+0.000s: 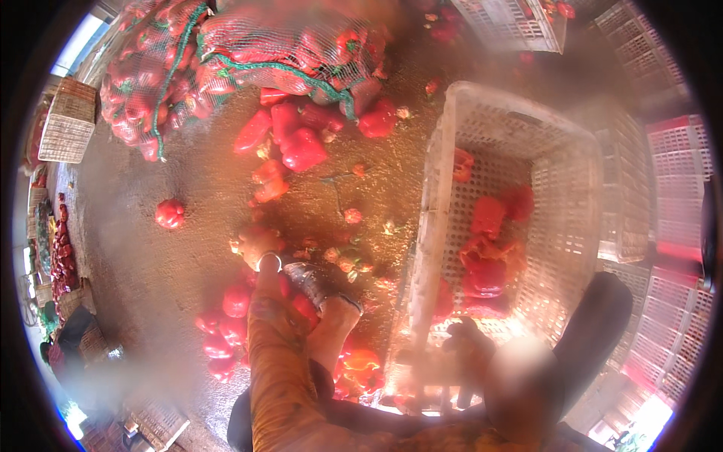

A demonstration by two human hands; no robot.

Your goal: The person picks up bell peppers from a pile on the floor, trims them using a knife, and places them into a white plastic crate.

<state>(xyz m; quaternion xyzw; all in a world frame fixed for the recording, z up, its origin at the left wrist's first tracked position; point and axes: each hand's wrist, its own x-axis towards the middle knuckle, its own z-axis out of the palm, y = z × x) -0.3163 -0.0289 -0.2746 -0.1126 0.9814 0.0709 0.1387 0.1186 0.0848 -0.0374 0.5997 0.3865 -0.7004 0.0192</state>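
Observation:
My left hand [257, 246] reaches down to the wet floor, a pale bangle around its wrist. A small pale bit shows at its fingertips; blur hides whether the fingers hold it. Beside that wrist is my shod foot [308, 282]. Several cut pepper cores [344, 261] lie just right of the hand, and red bell peppers [234, 302] lie below it. My right hand [471, 344], dark and blurred, is over the near end of a white plastic crate [438, 226]; its grip is unclear. Inside the crate lie several red pepper pieces [488, 217].
Green-tied mesh sacks [294, 45] full of red peppers lie at the far side, loose peppers [302, 147] spilling before them. One pepper [170, 213] lies alone at left. Stacked crates [678, 169] line the right; a wicker-like crate [69, 121] stands far left.

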